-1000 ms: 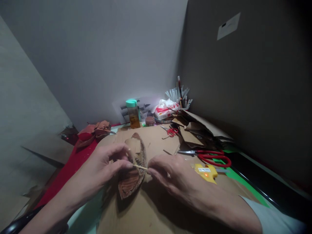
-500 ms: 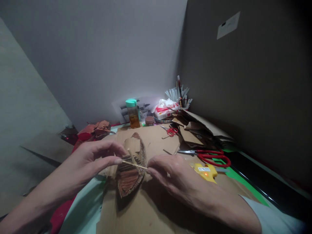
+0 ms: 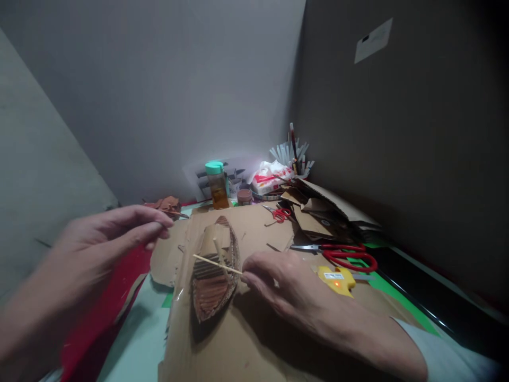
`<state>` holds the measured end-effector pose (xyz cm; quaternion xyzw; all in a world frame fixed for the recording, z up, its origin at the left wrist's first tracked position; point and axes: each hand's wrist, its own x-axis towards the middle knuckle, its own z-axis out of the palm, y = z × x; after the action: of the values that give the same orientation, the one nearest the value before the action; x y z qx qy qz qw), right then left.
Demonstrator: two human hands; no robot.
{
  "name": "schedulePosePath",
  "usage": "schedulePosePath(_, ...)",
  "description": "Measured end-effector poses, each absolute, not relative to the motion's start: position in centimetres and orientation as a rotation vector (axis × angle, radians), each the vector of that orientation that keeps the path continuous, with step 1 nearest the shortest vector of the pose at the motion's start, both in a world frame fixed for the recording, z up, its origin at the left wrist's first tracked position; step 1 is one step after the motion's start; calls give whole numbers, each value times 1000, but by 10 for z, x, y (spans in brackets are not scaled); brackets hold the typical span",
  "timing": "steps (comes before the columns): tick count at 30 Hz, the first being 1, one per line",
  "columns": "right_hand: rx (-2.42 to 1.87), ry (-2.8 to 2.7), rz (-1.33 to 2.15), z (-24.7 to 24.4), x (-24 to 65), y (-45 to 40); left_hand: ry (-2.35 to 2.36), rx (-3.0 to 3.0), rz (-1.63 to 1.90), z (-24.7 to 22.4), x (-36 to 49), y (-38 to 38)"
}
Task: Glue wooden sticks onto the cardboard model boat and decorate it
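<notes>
- Pinching one end of a thin wooden stick (image 3: 217, 263), the right hand (image 3: 278, 281) rests on the brown cardboard sheet (image 3: 238, 339) that covers the middle of the bench; thumb and forefinger are closed on the stick's right end, the other fingers curled under.
- The stick runs leftward and slightly up from that pinch, lying across the open top of a small cardboard boat (image 3: 214, 276), so most of its length sits to the left of the grip and over the hull.
- The boat stands on the cardboard sheet, its pointed ends towards the near and far edges of the bench, with a short upright piece rising inside it just behind the stick.
- The left hand (image 3: 99, 244) hangs in the air over the bench's left side, blurred, well apart from the stick and the boat; its fingers are stretched out loosely with the thumb near the forefinger, and it holds nothing that shows.
- Just to the right of the right hand lies a yellow glue gun (image 3: 336, 279), and beyond it a pair of big red scissors (image 3: 345, 256).
- Nearer the far edge sit small red scissors (image 3: 280, 214), a pile of cardboard scraps (image 3: 318, 212) and a jar with a green lid (image 3: 217, 184).
</notes>
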<state>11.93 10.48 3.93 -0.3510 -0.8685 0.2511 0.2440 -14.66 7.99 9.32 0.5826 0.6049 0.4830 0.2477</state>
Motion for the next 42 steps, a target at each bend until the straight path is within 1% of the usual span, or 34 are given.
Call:
schedulePosePath(5,-935,-2360,722,37,119,107,1522,1923,1051,79,-130,91)
schedulePosePath(11,-929,-2344,710,37,121,107,1480,2203,860,63,-121,96)
schedulePosePath(16,-975,-2378,709,36,121,107,1433,2185,856,57,-123,97)
schedulePosePath(24,-935,-2385,677,25,120,113,1500,2094,862,56,-123,96)
schedulePosePath(31,-1021,-2408,683,36,119,109,1459,2083,891,54,-121,96)
schedulePosePath(42,-1001,-2398,725,36,122,108,1455,2109,893,59,-119,93)
